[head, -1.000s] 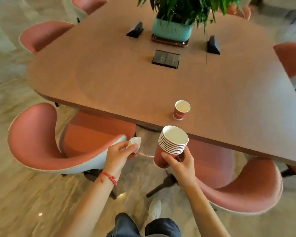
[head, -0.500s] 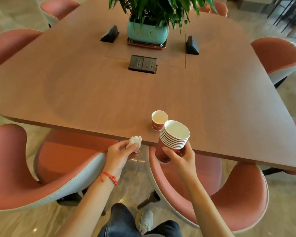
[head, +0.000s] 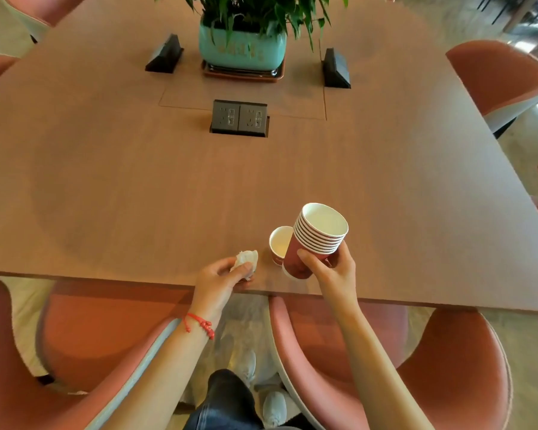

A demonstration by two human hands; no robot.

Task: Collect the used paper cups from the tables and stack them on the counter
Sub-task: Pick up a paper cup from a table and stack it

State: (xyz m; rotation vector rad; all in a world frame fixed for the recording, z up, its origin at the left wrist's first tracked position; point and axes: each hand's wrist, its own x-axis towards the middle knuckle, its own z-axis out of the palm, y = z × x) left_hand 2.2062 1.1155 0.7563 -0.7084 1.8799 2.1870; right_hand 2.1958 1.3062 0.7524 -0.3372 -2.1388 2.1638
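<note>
Cups gathered: a nested stack of red paper cups (head: 316, 240) is carried in the right hand (head: 333, 268), tilted slightly, held above the near edge of the surface (head: 137, 187).
Cup left here: one single cup (head: 279, 245) stands upright on the surface, just beside the stack and partly hidden behind it — whether the two touch cannot be told.
Right hand: fingers and thumb wrapped round the lower part of the stack, grasping it firmly.
Left hand (head: 221, 277): pinching a crumpled white tissue (head: 246, 260) at the surface's near edge, close to the lone cup.
Progress: judging by the many rims in the stack, most of the collecting seems done; this surface shows only the one cup yet to take.
Still to do: add the lone cup to the stack, then carry everything to the counter, which is not in view.
Elsewhere: a potted plant (head: 243, 41) and a socket panel (head: 239, 117) sit farther back; pink chairs (head: 448, 367) ring the surface.
</note>
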